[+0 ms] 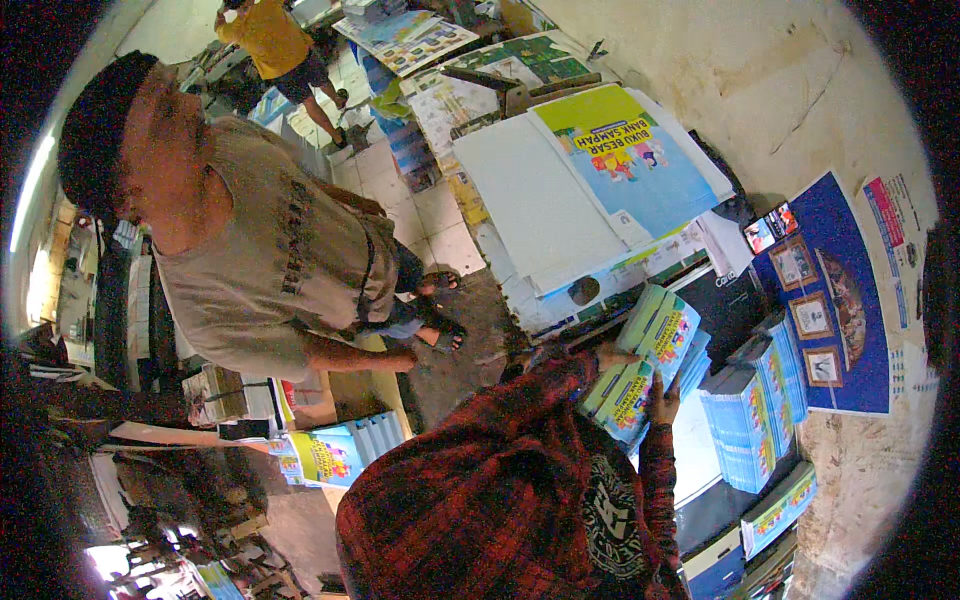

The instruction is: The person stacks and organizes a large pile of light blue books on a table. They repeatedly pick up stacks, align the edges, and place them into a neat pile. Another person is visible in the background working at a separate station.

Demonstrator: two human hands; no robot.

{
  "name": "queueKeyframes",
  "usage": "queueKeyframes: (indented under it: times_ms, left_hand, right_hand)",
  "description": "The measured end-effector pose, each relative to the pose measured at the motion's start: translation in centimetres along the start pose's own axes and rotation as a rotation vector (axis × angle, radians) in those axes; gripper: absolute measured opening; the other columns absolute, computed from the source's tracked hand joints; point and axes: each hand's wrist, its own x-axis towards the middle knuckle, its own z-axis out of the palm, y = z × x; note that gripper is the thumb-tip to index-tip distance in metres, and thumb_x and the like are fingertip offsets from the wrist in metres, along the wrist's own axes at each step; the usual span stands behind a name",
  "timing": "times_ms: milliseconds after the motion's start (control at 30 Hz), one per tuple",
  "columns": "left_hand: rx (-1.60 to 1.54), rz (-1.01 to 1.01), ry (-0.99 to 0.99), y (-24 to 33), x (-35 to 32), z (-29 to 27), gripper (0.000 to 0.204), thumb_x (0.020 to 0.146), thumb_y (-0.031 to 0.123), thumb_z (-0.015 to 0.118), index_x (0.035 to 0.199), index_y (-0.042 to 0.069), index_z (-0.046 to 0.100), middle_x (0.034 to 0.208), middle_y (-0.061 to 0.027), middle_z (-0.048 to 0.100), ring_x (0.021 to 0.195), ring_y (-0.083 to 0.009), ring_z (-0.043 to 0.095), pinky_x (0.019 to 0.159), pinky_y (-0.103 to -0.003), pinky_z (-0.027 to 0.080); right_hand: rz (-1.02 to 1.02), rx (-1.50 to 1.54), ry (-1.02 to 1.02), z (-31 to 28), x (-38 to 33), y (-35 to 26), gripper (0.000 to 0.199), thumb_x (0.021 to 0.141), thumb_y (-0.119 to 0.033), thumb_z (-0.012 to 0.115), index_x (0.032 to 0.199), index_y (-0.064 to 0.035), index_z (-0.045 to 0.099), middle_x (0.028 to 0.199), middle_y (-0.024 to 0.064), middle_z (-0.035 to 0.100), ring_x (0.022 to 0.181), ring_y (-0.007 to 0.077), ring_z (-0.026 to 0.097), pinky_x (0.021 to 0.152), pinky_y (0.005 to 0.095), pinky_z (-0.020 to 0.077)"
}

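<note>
My left hand (612,355) reaches out of a red plaid sleeve and grips the near-left side of green and blue booklets (662,325). From the lower edge comes my right forearm, and my right hand (663,402) closes around the right edge of the same booklets, fingers pointing up. The booklets lie in two overlapping bundles with illustrated covers. Parts of the left fingers are hidden by the booklets and the sleeve. Just right of my hands stand tall stacks of blue-edged booklets (738,430), and a pale surface (692,460) shows between.
Large printed sheets (610,150) cover a table ahead. A person in a grey-brown shirt (270,230) stands at left; another in yellow (265,40) is farther off. More booklets (325,455) lie lower left. A blue board (835,300) with framed pictures is on the right wall.
</note>
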Motion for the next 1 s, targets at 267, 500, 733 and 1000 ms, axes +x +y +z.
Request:
queueKeyframes:
  times_ms: [267,500,733,1000]
  left_hand:
    - [-0.043,-0.010,0.012,0.7,-0.1,-1.2,0.049,0.091,0.033,0.056,0.131,0.007,0.045,0.124,-0.0112,0.053,0.110,-0.0253,0.054,0.088,-0.042,0.048]
    - [-0.072,-0.006,0.042,1.4,-0.8,-3.6,0.050,0.091,0.034,0.056,0.131,0.007,0.044,0.124,-0.0115,0.053,0.110,-0.0260,0.054,0.088,-0.042,0.048]
    - [-0.071,-0.018,0.030,1.7,0.0,-0.5,0.051,0.090,0.035,0.056,0.132,0.007,0.043,0.125,-0.0118,0.052,0.110,-0.0266,0.053,0.088,-0.043,0.048]
    - [-0.056,-0.015,0.045,0.2,2.6,3.8,0.052,0.090,0.036,0.056,0.132,0.007,0.043,0.125,-0.0122,0.052,0.110,-0.0273,0.053,0.088,-0.043,0.048]
  right_hand:
    - [-0.191,-0.558,0.280,-3.7,1.2,5.9,0.079,0.077,-0.042,0.072,0.135,0.0030,0.041,0.100,0.0166,0.060,0.089,0.0199,0.056,0.069,0.0296,0.0479]
    - [-0.098,-1.046,0.150,-3.5,0.5,6.5,0.048,0.081,-0.036,0.064,0.128,-0.0301,0.056,0.149,0.0125,0.027,0.132,0.0353,0.031,0.097,0.0616,0.0324]
    - [-0.289,-0.348,0.011,-4.0,2.8,10.1,0.052,0.091,-0.047,0.047,0.130,-0.0114,0.051,0.140,0.0221,0.034,0.127,0.0326,0.037,0.103,0.0436,0.0333]
    - [0.085,-0.098,0.030,-2.2,1.3,1.0,0.092,0.080,-0.039,0.071,0.138,0.0136,0.023,0.072,0.0044,0.054,0.053,0.0099,0.047,0.044,0.0248,0.0382]
